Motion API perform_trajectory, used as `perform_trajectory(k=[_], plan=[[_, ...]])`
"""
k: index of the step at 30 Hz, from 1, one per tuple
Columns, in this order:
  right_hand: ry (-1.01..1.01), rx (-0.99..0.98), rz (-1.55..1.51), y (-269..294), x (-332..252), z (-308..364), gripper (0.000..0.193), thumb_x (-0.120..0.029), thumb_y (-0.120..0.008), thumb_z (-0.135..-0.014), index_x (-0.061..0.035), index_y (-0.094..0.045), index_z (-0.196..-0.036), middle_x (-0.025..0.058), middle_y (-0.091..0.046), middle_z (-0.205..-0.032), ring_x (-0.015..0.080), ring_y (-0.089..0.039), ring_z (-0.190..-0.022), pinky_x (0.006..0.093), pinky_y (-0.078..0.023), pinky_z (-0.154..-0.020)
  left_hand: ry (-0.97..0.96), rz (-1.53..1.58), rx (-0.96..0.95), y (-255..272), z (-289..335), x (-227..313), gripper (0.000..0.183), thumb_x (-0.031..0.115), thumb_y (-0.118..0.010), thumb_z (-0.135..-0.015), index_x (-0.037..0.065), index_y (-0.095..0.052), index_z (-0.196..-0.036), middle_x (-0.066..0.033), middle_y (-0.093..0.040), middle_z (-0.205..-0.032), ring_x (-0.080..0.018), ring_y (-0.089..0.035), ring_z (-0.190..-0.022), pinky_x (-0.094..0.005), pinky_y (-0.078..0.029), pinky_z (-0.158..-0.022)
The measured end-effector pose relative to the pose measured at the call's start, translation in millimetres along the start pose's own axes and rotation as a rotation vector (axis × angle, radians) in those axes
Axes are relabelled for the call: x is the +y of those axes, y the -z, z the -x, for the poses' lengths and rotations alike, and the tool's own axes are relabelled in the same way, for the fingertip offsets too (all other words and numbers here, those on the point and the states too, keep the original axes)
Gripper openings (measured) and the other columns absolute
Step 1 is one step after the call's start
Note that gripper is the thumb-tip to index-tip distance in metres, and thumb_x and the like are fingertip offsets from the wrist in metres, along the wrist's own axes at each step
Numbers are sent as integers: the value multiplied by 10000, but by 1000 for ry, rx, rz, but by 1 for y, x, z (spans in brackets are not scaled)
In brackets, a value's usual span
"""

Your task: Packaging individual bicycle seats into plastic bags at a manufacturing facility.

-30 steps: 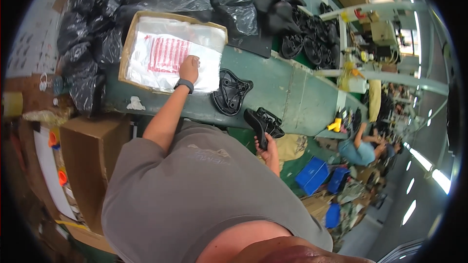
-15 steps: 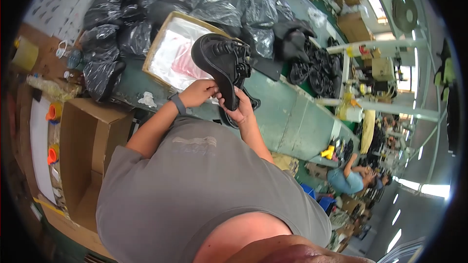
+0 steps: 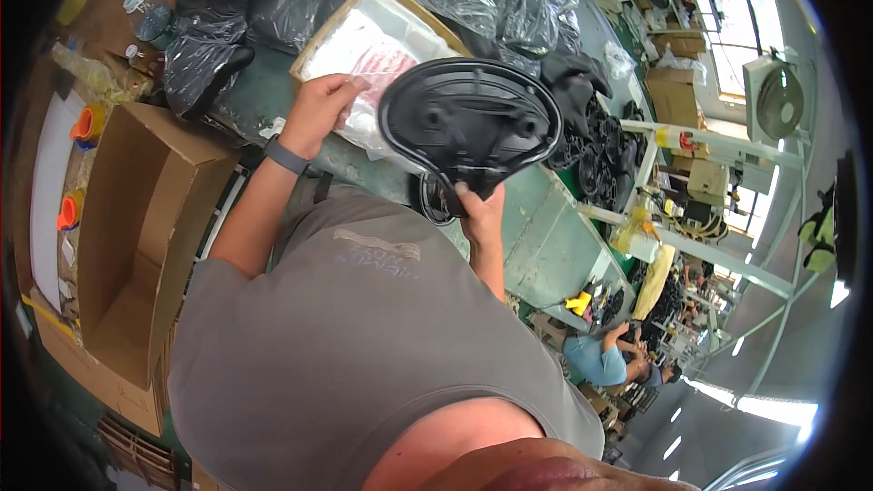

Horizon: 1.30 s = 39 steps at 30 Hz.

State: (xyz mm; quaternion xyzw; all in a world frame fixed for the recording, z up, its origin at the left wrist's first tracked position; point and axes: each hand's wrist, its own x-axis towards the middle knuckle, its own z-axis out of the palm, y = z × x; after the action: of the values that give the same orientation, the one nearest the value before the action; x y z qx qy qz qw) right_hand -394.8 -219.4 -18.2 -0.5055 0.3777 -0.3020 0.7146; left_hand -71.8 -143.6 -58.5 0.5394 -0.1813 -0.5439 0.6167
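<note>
A black bicycle saddle (image 3: 473, 118) is held up in front of me with its moulded underside showing. My right hand (image 3: 482, 209) grips it by the narrow nose. To its left, my left hand (image 3: 320, 109) has thumb and fingers brought together at the edge of a shallow cardboard box (image 3: 314, 47). Clear plastic bags with red print (image 3: 386, 59) fill that box, and my left fingertips lie over them. Whether a bag is pinched there I cannot tell. Partly hidden below the saddle, another black curved part (image 3: 430, 200) rests on the green table.
Black saddles wrapped in clear plastic (image 3: 300, 14) are heaped along the table's far side. A large open carton (image 3: 132, 245) stands at my left. More black parts (image 3: 596, 150) lie at the right, beyond the green tabletop (image 3: 536, 218). Another person (image 3: 596, 359) sits farther right.
The saddle has turned from its side so its underside shows. My left hand has left the saddle and moved left to the box of plastic bags. My right hand still holds the nose.
</note>
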Motion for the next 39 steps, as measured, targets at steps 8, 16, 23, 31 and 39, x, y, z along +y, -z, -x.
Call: perform_trajectory(k=[8, 16, 23, 31, 39], plan=[[220, 154, 898, -12, 16, 45, 916, -37, -839, -811, -30, -382, -1604, 247, -584, -1482, 371, -622, -1331, 427, -507, -1103, -762, -709, 134, -124, 50, 29, 162, 147, -727, -966, 10, -771, -1041, -113, -676, -916, -322, -667, -799, -400, -515, -695], [226, 81, 1061, 13, 6, 103, 707, -60, -841, -784, -28, -547, -1426, 231, -563, -1477, 417, -606, -1300, 440, -515, -1059, -1368, -1254, -436, -210, 107, 30, 208, 101, -701, -823, 84, -748, -1025, -36, -636, -923, -240, -632, -902, -372, -510, -763], [12, 267, -75, 55, 33, 165, 505, 12, -714, -921, -23, -554, -1399, 113, -687, -1206, 240, -703, -1027, 351, -577, -866, -1235, -1019, -17, -218, 189, -31, 314, 297, -833, -837, 92, -752, -1061, -65, -705, -1070, -295, -665, -987, -427, -508, -824], [169, 330, -264, 45, 43, 188, 487, 10, -665, -962, -38, -474, -1407, 141, -694, -1151, 239, -737, -891, 350, -631, -732, -1155, -1217, 50, -223, 205, -48, 163, 80, -772, -851, 80, -751, -1013, -62, -686, -995, -285, -637, -917, -411, -464, -803], [413, 239, 855, 41, 64, 170, 913, -29, -839, -787, -1, -398, -1585, 221, -453, -1600, 414, -600, -1327, 458, -481, -1115, -1388, -1049, -99, -228, 198, -12, 305, 28, -733, -763, 41, -752, -1067, -104, -687, -1003, -322, -663, -899, -428, -542, -781]])
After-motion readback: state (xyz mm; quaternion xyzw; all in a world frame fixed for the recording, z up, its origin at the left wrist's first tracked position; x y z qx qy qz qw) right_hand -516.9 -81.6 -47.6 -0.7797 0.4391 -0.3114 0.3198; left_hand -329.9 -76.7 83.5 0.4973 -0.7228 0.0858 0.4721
